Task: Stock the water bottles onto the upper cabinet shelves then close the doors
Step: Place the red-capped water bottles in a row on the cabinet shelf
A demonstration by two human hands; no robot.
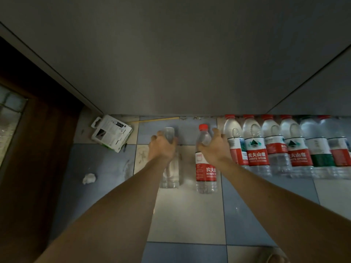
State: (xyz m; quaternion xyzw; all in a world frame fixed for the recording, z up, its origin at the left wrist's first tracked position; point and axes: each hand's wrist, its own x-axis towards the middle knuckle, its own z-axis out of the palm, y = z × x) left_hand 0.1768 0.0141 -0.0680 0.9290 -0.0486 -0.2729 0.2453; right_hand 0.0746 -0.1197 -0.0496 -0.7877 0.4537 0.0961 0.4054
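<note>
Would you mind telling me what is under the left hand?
A clear unlabelled bottle standing on the tiled floor; the left hand grips its shoulder. Its cap is not visible.

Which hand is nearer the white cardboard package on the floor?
Left. The left hand grips the unlabelled bottle just right of the package; the right hand is farther right, on the red-labelled bottle.

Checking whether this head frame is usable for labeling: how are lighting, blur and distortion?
Head view: dim overall, the cabinet front a flat grey with no detail; wide-angle bending at the edges; row of bottles goes soft and smeared toward the right edge; left hand and right hand slightly blurred; the label-less clear bottle is low-contrast against the tiles.
</note>
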